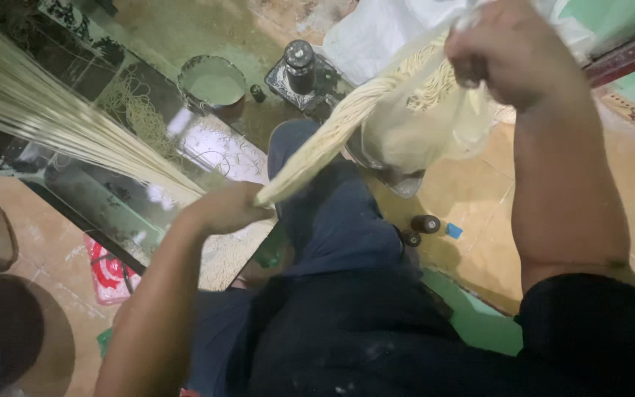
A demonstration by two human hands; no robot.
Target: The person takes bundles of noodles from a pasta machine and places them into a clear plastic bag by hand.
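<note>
Two hands work one long bundle of pale noodle strands (pixel 332 136). The fingers of the left hand (pixel 225 209) are curled shut around the strands low in the middle of the view, where the bundle narrows; the fingertips themselves are hidden under the hand. From that grip a broad fan of straight strands (pixel 45 110) runs up to the upper left edge, over a dark glossy surface (pixel 112 206) that reflects light. The other way, the gathered bundle rises to the right into a clear plastic bag (pixel 424 125).

The right hand (pixel 512 55) is closed in a fist on the bag's top edge, high in the view, and the bag hangs below it with curled noodles inside, pale yellow through the film.

Beyond the hands, a round metal can (pixel 212 84) with pale contents stands on the floor near the surface's far end, and just beside it to the right a dark bottle-shaped item (pixel 299 62) sits on a square base. A white sack (pixel 384 33) lies behind the bag. Lower left, a flat red and white package (pixel 108 272) lies on the tan floor beside the surface's edge. Two small dark cylinders (pixel 420 228) and a small blue square (pixel 453 231) rest on the floor tiles (pixel 479 242) right of the person's dark trouser leg (pixel 332 220).
</note>
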